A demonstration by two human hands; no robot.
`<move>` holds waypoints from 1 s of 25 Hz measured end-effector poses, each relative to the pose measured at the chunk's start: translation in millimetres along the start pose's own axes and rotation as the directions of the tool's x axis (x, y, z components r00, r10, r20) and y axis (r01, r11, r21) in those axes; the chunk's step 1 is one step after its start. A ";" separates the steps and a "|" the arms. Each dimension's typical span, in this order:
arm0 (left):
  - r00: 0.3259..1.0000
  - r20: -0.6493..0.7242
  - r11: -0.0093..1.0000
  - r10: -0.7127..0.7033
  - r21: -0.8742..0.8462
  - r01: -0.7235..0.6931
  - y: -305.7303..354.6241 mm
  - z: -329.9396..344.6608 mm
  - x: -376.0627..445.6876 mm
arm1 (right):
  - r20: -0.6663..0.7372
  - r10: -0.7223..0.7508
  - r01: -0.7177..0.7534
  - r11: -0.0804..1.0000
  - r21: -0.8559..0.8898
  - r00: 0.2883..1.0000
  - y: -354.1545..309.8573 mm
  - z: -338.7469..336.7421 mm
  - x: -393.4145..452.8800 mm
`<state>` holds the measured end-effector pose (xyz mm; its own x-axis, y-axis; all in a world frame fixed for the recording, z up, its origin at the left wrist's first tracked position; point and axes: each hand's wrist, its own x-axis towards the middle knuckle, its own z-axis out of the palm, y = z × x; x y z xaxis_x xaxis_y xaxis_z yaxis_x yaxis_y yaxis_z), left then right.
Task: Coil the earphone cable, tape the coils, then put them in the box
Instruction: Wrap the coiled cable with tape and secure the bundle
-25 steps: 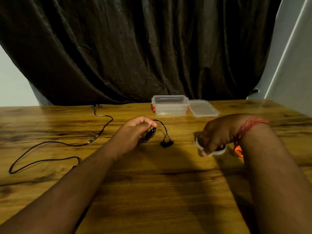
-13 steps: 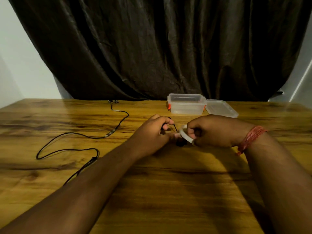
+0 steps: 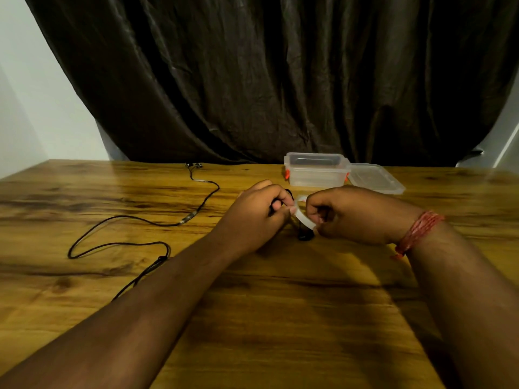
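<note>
Left hand [image 3: 257,214] grips coiled cable [image 3: 304,235], right hand [image 3: 341,213] pinches tape roll [image 3: 303,216]; box [image 3: 316,169] open (lid [image 3: 375,178] beside).

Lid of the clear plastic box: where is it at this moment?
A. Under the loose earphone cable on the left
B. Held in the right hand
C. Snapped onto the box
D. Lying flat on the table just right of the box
D: the lid lies flat on the table against the right side of the open box, while the right hand holds the tape roll.
</note>
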<state>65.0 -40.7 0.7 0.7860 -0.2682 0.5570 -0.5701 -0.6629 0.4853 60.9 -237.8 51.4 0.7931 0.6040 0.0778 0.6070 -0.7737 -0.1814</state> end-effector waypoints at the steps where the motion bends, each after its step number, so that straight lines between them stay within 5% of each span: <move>1: 1.000 0.003 1.000 -0.014 -0.020 0.014 0.1 -0.1 0.1 | -0.002 0.003 -0.003 1.000 0.001 1.000 0.3 0.3 0.2; 12: 0.997 0.058 0.996 -0.051 -0.067 0.055 2.6 -7.1 -1.4 | -0.003 0.023 -0.023 0.993 0.112 1.000 8.3 1.0 1.4; 25: 0.978 -0.051 0.952 -0.205 -0.245 0.186 2.3 -29.8 7.6 | -0.034 0.007 0.012 0.843 0.538 0.999 -4.4 6.3 8.6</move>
<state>62.6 -23.4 26.2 0.8727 -0.0906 0.4798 -0.4546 -0.5097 0.7305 64.7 -228.0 46.7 0.7989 0.5914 0.1101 0.4950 -0.5422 -0.6789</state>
